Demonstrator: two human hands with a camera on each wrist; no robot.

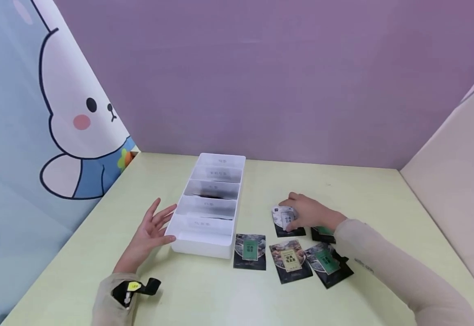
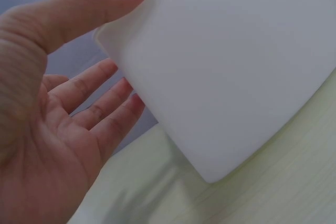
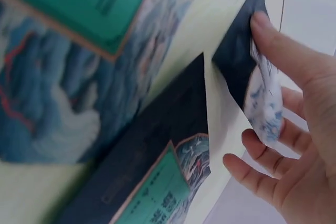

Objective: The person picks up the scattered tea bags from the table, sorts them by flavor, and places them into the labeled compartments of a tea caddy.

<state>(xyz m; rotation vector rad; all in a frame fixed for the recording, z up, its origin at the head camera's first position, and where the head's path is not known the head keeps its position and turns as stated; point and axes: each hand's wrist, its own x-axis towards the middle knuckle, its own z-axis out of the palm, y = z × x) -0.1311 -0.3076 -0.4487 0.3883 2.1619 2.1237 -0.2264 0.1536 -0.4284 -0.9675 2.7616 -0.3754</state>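
Note:
My left hand [image 1: 147, 233] is at the near left corner of a white divided tray [image 1: 204, 249]. In the left wrist view its thumb rests on the tray's rim and its nearly straight fingertips touch the side wall. On the right, my right hand [image 1: 310, 211] pinches a tea packet [image 1: 286, 218] with a white and blue pattern and a dark end. The right wrist view shows the packet bending between thumb and fingers. Nearest to that hand lies a green-labelled packet [image 1: 322, 232], partly covered by the forearm.
A green-labelled packet [image 1: 250, 252] lies beside the tray, then a yellow-labelled packet [image 1: 290, 261]. Farther right, another green-labelled packet [image 1: 327, 262] overlaps dark packets. The tray's middle compartment [image 1: 212, 188] holds something dark. A purple wall [image 1: 269, 90] stands behind the table.

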